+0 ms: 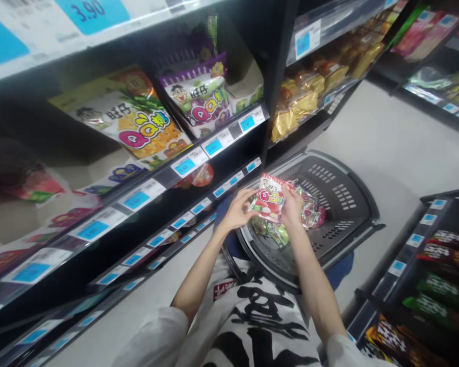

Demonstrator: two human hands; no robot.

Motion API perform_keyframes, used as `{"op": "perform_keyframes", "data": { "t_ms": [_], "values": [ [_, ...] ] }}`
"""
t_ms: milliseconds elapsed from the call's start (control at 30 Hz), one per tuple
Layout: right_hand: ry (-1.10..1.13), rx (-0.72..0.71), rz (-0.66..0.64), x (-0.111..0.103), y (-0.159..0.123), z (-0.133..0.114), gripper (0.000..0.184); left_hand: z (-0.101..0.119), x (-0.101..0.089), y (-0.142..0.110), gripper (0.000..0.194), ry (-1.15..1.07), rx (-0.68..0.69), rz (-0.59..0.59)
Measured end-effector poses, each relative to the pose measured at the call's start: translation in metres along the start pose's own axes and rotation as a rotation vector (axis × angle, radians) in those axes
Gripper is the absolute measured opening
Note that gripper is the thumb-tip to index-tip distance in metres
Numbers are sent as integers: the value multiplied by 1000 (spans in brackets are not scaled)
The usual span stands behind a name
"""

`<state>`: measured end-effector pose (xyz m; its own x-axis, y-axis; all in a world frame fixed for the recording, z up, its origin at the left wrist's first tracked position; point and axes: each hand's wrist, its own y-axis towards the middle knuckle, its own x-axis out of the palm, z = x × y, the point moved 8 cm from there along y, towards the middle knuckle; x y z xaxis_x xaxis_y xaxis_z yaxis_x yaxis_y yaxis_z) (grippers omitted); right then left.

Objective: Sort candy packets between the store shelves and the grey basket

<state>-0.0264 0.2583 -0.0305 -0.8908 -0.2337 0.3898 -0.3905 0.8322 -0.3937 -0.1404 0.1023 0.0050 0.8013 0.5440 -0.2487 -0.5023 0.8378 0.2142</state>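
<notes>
Both hands hold a small red and white bag of QQ gummy candy (268,200) above a dark grey shopping basket (344,204). My left hand (239,208) pinches the bag's left edge, and my right hand (291,206) grips its right side with the thumb on the front. Beneath the bag, several other candy packets (313,209) lie in the basket, partly covered by my right hand and the bag. The basket rests close to my body, over dark blue cloth at my legs.
On the shelf to the left stand a yellow QQ candy bag (149,127) and a purple one (201,97) in cartons, above price tags (187,165). Gold-wrapped packs (298,104) fill the shelf beyond. Another shelf with dark snack packs (436,290) borders the right side.
</notes>
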Motion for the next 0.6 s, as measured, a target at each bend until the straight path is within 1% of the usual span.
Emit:
{"op": "perform_keyframes", "data": {
  "t_ms": [267, 433, 533, 600],
  "values": [
    [-6, 9, 2, 2, -1, -2, 33, 3, 0, -1, 65, 36, 21, -2],
    [-17, 4, -34, 4, -2, -3, 32, 3, 0, -1, 58, 69, 37, -11],
    [10, 21, -35, 3, -1, 0, 32, 7, 1, -3, 52, 107, 66, -8],
    [43, 36, -50, 3, 1, 2, 32, 12, 1, -4, 47, 153, 96, 17]
  ]
}}
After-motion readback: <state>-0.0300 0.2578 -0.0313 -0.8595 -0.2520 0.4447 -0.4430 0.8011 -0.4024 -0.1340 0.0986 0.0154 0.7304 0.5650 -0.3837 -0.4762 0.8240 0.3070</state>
